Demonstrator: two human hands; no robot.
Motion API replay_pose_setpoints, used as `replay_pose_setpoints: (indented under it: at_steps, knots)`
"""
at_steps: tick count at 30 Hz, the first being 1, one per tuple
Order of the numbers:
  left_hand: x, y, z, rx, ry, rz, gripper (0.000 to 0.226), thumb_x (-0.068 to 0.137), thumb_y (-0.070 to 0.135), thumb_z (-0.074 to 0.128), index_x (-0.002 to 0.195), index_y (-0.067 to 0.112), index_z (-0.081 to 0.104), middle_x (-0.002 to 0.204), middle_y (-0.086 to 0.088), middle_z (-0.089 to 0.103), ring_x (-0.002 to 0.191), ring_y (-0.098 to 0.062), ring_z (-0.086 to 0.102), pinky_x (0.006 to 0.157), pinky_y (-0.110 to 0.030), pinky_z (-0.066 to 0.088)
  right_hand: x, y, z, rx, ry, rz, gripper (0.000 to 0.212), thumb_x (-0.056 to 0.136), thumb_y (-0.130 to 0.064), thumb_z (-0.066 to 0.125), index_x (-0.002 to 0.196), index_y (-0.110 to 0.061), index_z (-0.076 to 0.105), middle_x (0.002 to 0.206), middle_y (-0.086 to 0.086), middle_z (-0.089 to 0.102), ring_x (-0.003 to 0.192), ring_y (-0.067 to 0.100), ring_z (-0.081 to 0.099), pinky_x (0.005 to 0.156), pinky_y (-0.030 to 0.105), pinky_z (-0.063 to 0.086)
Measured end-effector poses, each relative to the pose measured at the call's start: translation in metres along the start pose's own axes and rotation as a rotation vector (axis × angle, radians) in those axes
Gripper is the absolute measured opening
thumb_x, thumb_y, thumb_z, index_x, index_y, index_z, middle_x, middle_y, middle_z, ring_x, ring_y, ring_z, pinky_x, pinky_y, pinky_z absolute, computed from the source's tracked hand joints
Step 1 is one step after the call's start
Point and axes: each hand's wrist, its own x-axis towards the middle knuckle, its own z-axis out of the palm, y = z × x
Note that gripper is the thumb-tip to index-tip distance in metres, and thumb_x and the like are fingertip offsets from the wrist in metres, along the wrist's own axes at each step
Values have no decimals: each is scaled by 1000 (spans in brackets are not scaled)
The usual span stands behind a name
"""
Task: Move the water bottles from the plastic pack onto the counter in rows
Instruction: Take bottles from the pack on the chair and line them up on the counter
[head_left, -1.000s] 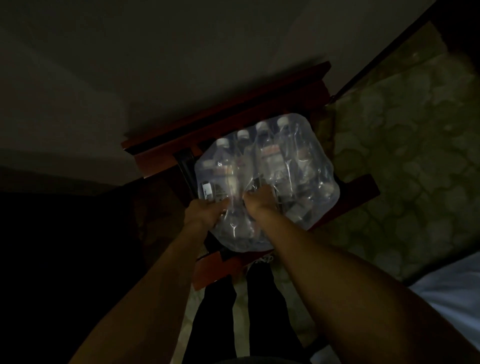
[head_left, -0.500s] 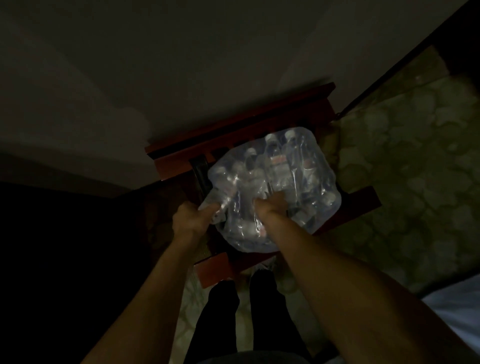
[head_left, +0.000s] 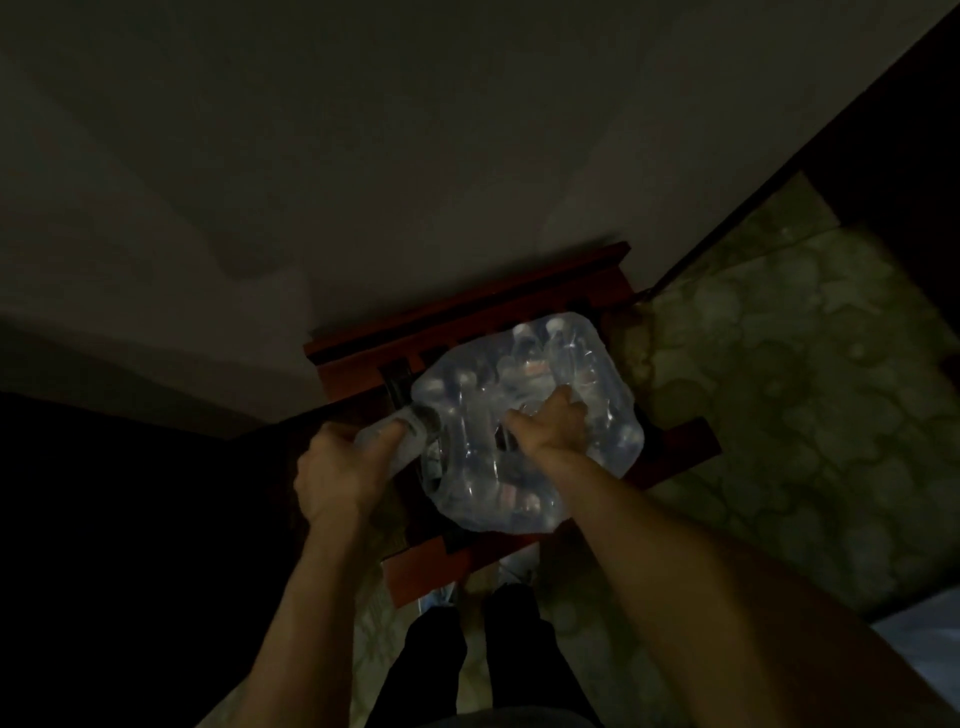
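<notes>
The plastic pack of several clear water bottles lies on a red wooden stand in dim light. My left hand grips a pale cylinder that looks like a water bottle at the pack's left side; it sticks out of the torn wrap at a slant. On top of the pack, my right hand curls its fingers into the wrap. White bottle caps show through the film at the far end.
The stand is against a pale wall. Patterned floor spreads to the right. My dark-trousered legs are just in front of the stand. A white cloth shows at the bottom right. The left side is in deep shadow.
My left hand has pulled away to the left from the pack's middle and now grips the bottle-like cylinder at the torn side. My right hand stays on top of the wrap.
</notes>
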Motion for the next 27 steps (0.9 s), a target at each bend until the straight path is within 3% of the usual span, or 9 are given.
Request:
replay_pose_setpoints:
  at_steps: [2, 5, 7, 10, 13, 15, 19, 23, 27]
  knots:
    - [-1, 12, -7, -6, 13, 18, 60, 69, 71, 63, 97, 18, 66, 92, -8, 68, 86, -32, 66, 74, -39, 55, -7, -7, -10, -87, 12, -60, 77, 80, -47, 69, 140, -14, 33, 137, 18, 41, 115, 38, 53, 78, 36, 45]
    - [-5, 23, -16, -93, -7, 2, 52, 70, 71, 63, 78, 20, 64, 81, -6, 66, 76, -28, 65, 69, -35, 54, -20, -17, -22, -228, -8, -131, 83, 79, -53, 67, 144, -16, 31, 139, 17, 40, 121, 36, 50, 91, 39, 46]
    - [-7, 29, -20, -187, -45, -21, 53, 71, 70, 65, 77, 18, 65, 79, -7, 67, 74, -26, 65, 62, -30, 49, -28, -21, -30, -319, -19, -164, 90, 78, -59, 65, 148, -16, 28, 141, 16, 41, 126, 35, 47, 96, 41, 44]
    - [-13, 39, -24, -381, -136, -50, 50, 71, 64, 72, 79, 15, 70, 88, -9, 73, 79, -25, 69, 65, -29, 52, -42, -31, -47, -384, -59, -167, 95, 76, -66, 60, 149, -14, 28, 144, 15, 44, 130, 35, 45, 101, 42, 43]
    - [-24, 50, -28, -537, -259, -77, 54, 70, 59, 76, 93, 10, 72, 96, -9, 74, 85, -23, 72, 74, -34, 58, -54, -47, -72, -391, -74, -155, 88, 77, -68, 57, 145, -15, 38, 135, 11, 56, 114, 29, 58, 90, 36, 49]
    - [-33, 59, -34, -636, -331, -88, 45, 72, 53, 79, 87, 11, 72, 90, -8, 75, 79, -21, 73, 68, -33, 58, -63, -60, -92, -384, -88, -160, 80, 76, -70, 56, 136, -17, 52, 118, 7, 66, 90, 23, 64, 77, 31, 50]
    - [-52, 78, -51, -783, -427, -38, 39, 72, 48, 81, 82, 12, 72, 70, -2, 78, 60, -15, 75, 57, -28, 57, -80, -81, -136, -101, -142, -167, 48, 63, -64, 64, 84, -21, 64, 95, 2, 70, 83, 25, 69, 74, 38, 60]
    - [-72, 98, -77, -846, -479, 64, 44, 66, 56, 80, 73, 13, 77, 70, -2, 78, 58, -12, 74, 47, -18, 53, -102, -92, -169, 199, -256, -35, 54, 50, -58, 68, 93, -24, 67, 91, 5, 74, 67, 22, 74, 74, 33, 54]
    - [-91, 114, -102, -995, -514, 117, 39, 83, 43, 75, 94, 6, 72, 78, -11, 74, 55, -14, 71, 50, -21, 55, -121, -92, -178, 663, -393, 82, 64, 49, -44, 77, 105, -16, 69, 82, 10, 77, 64, 26, 74, 71, 38, 52]
